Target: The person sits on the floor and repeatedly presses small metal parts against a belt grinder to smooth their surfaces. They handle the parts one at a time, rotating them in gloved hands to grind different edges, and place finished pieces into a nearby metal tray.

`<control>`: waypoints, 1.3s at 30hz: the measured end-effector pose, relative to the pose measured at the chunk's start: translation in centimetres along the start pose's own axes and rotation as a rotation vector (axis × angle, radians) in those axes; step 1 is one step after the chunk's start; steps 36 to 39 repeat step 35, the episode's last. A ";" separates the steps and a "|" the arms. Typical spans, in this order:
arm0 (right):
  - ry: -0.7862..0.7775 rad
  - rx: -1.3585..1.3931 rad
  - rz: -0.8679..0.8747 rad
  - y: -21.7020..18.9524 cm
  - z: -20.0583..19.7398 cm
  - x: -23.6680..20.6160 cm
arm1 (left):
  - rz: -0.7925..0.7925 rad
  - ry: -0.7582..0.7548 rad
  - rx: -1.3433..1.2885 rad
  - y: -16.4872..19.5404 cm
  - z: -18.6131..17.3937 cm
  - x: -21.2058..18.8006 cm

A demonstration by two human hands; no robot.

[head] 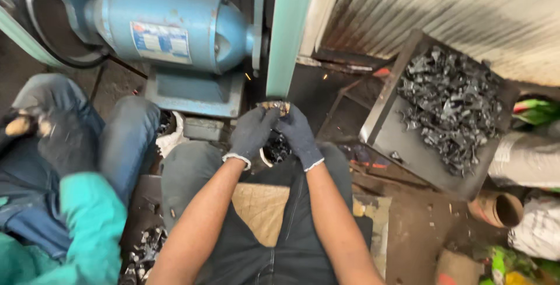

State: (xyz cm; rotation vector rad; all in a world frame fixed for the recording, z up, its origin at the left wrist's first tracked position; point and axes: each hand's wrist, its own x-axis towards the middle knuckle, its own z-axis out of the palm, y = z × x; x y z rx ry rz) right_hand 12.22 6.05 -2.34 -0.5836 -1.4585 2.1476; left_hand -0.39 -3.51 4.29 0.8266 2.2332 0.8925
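**Two gloved hands press a small metal piece to the green belt**

The left hand (252, 133) and the right hand (298, 134), both in dark knit gloves, meet at the middle of the scene. Their fingers are closed together around a small metal piece (275, 106), which they hold against the lower end of an upright green belt (287, 34). A few orange sparks show beside the belt.

To the far left sits a blue motor (175, 25) on a blue base. On its side is a rectangular label (161, 41), white and blue with a red mark in one corner.

To the right, a dark metal tray (402, 139) stands tilted and holds a heap of black metal parts (452, 104). Near its lower corner lies a brown cardboard tube (497, 208). Green and yellow packets (513, 264) lie at the near right corner.

At the left sits another person in jeans, with a green sleeve (87, 221) and a dark glove (64, 139).
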 end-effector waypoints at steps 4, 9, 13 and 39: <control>-0.066 -0.020 0.104 -0.1 -0.6 -2.1 | 0.031 -0.191 -0.157 -1.1 -0.3 -1.3; -0.049 -0.024 0.054 0.0 -0.5 -1.2 | 0.057 -0.167 -0.247 -3.2 2.1 0.5; 0.083 -0.039 0.098 0.3 -0.1 1.7 | 0.051 0.038 -0.264 -5.2 5.9 2.4; 0.429 -0.197 -0.184 2.9 -1.2 -0.7 | 0.106 -0.048 0.084 -1.9 2.8 0.1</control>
